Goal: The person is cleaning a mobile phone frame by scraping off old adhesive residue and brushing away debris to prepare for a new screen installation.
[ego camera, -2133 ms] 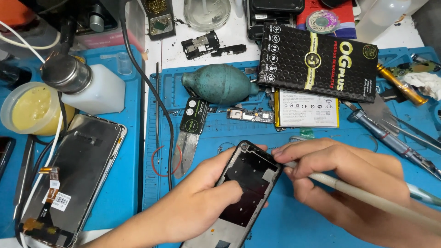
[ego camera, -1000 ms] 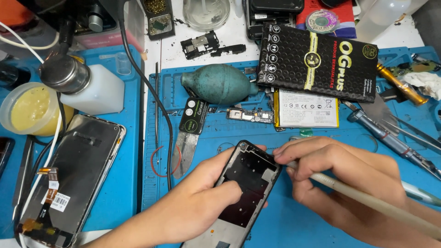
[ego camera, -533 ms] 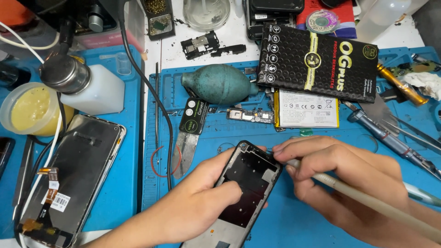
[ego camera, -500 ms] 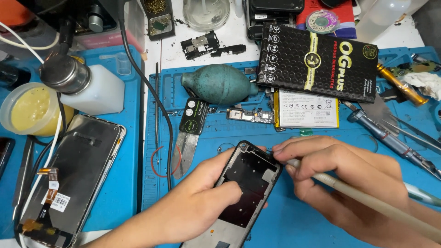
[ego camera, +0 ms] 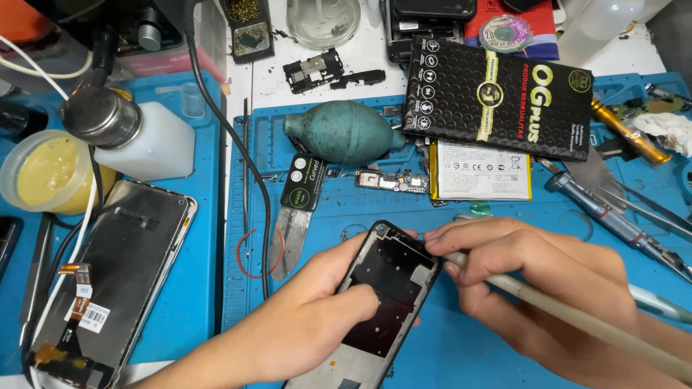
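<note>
A black opened phone frame [ego camera: 386, 277] lies tilted on the blue work mat [ego camera: 461, 353]. My left hand [ego camera: 317, 317] grips its left side, thumb resting on the inner plate. My right hand [ego camera: 533, 281] holds a long pale stick tool [ego camera: 577, 317] like a pen. The tool's tip sits at the frame's upper right edge, hidden under my fingers.
A green rubber air blower [ego camera: 339, 131], a small circuit board [ego camera: 393, 180], a flat white battery [ego camera: 481, 180] and a black packet [ego camera: 504, 97] lie behind. A detached screen [ego camera: 115, 274], white bottle [ego camera: 148, 140], yellow paste tub [ego camera: 43, 169], metal spatula [ego camera: 295, 216] and screwdrivers [ego camera: 613, 216] surround the frame.
Almost nothing differs. My right hand's fingers have shifted very slightly at the frame's top right corner; the left hand and the frame stay put.
</note>
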